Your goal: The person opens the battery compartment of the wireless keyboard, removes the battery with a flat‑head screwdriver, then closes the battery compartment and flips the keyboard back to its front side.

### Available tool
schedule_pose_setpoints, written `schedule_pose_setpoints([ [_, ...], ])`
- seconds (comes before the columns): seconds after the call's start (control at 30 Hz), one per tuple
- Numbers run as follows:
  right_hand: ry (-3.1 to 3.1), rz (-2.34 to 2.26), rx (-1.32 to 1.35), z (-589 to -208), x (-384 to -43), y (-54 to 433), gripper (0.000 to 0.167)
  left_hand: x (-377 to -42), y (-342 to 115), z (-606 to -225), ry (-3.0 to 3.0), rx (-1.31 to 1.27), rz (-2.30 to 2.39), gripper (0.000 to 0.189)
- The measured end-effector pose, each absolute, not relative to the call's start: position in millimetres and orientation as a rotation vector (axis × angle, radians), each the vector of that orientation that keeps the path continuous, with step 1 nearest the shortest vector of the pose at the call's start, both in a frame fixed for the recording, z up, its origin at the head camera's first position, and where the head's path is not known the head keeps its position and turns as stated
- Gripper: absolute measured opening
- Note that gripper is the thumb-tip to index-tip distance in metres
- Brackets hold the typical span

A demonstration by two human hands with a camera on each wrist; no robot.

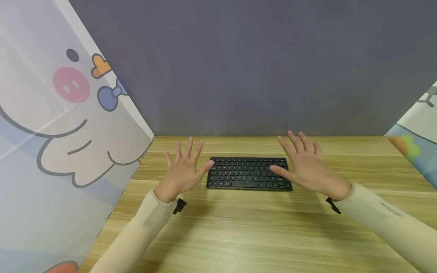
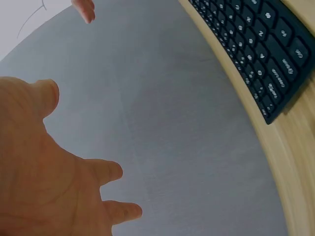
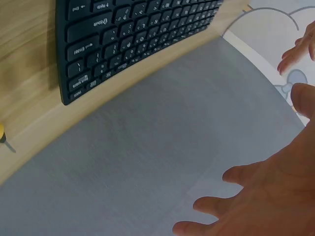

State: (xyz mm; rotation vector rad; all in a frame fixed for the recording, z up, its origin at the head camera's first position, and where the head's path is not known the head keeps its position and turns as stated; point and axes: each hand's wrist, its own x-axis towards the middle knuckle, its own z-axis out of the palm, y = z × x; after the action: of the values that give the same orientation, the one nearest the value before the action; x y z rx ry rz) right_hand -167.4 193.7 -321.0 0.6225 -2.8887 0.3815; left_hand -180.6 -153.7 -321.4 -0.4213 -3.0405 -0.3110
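A small black keyboard [image 1: 245, 173] lies flat on the wooden table, its long side running left to right. My left hand [image 1: 184, 172] is spread over its left end, with the thumb overlapping the corner keys in the head view. Over the right end hovers my right hand [image 1: 308, 167], fingers fanned out and thumb across the keys from above. Both wrist views show the palms with nothing in them: the left palm [image 2: 44, 167] and the right palm [image 3: 275, 187] are apart from the keyboard [image 3: 138, 34].
A grey panel [image 1: 259, 68] rises behind the wooden table [image 1: 239, 235]. Cartoon-printed cloth [image 1: 102, 159] hangs at the left, and more printed cloth [image 1: 420, 132] at the right. In the right wrist view, a small yellow-and-black tool with a thin metal shaft [image 3: 10, 146] shows at the edge.
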Motion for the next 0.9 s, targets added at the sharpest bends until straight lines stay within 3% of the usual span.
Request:
schedule_pose_setpoints([
  [0.5,-3.024,0.368,0.61,-355,-201,176,0.093,-194,-162,-346,-3.089,-0.375,-0.3,0.08],
  [0.9,-3.106,0.467,0.837,-384,-223,145,0.097,-211,-168,-367,-3.191,-0.399,-0.271,0.078],
])
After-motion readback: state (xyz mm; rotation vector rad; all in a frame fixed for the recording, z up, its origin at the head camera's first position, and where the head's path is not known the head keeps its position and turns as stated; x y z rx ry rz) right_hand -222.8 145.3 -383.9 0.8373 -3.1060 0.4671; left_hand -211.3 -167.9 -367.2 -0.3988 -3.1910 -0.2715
